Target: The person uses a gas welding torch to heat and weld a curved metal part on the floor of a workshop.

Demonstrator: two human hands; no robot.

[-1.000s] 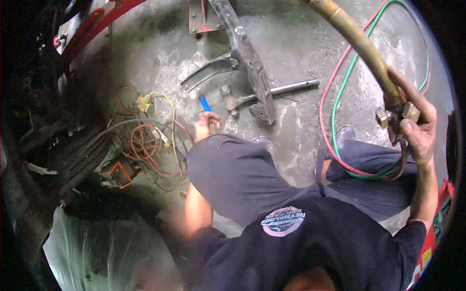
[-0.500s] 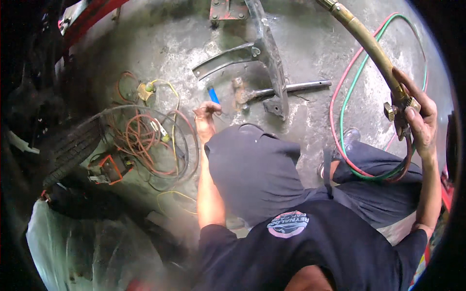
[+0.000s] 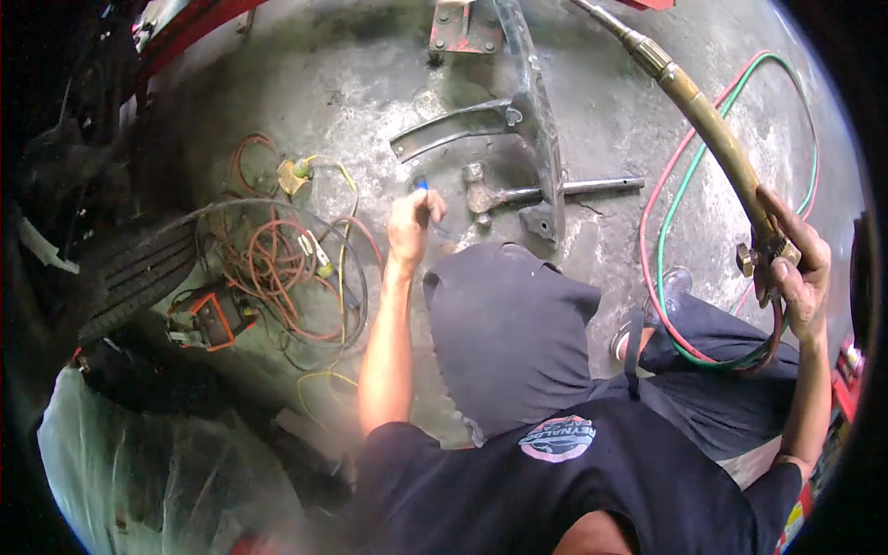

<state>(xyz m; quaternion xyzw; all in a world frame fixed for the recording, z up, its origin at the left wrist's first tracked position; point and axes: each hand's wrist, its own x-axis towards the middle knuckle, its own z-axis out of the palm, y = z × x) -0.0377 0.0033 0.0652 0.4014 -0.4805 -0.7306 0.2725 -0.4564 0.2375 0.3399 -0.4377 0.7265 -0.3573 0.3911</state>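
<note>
Head view: frame right, right hand [image 3: 803, 264] is clamping a hefty-looking torch [image 3: 717, 139], sensibly, by its valves [image 3: 746, 260]; left hand's [image 3: 408, 227] clasp unclear.

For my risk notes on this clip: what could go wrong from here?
The red and green hoses loop past the right leg, so they might snag if the person moves. The right hand grips the brass torch close to its valve knob, which could get turned by accident. The hammer on the floor, its handle crossing a metal frame part, might trip someone.
</note>
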